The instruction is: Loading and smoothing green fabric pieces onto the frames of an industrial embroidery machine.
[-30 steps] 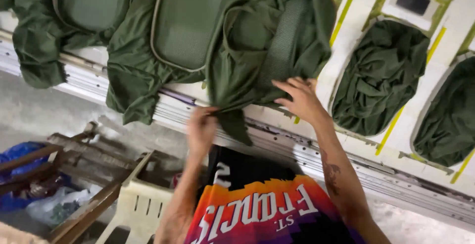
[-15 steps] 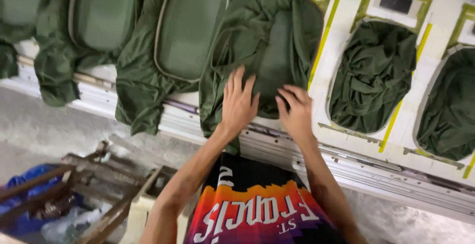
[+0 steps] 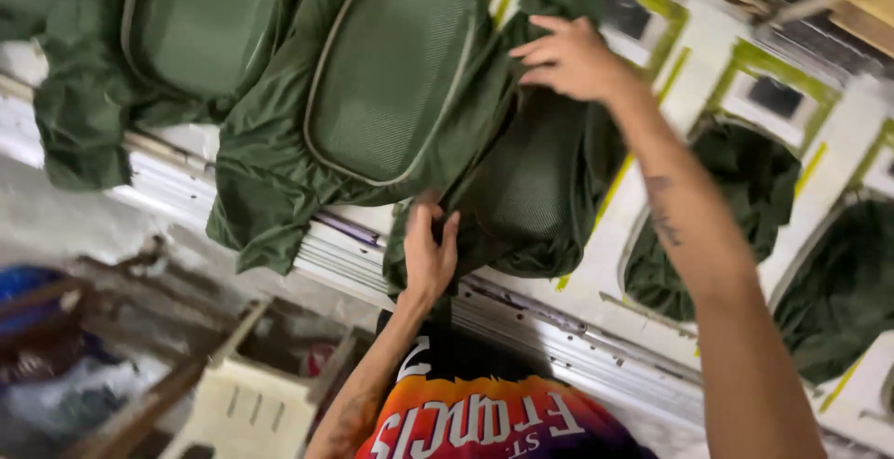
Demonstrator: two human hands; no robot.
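Left hand [image 3: 430, 256] apparently pinching green fabric piece [image 3: 535, 189], right hand [image 3: 570, 57] atop

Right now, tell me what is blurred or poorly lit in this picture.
Head view: the left hand and green fabric piece look slightly motion-softened; the right hand is sharper; the lower-left clutter is dim and smeared; the white table is brightly lit.

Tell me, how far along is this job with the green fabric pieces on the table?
Two green pieces with mesh panels already lie spread at left. In hand: the left hand grips the near edge of a third green piece while the right hand pulls its far edge. Bunched green pieces at right look untouched.
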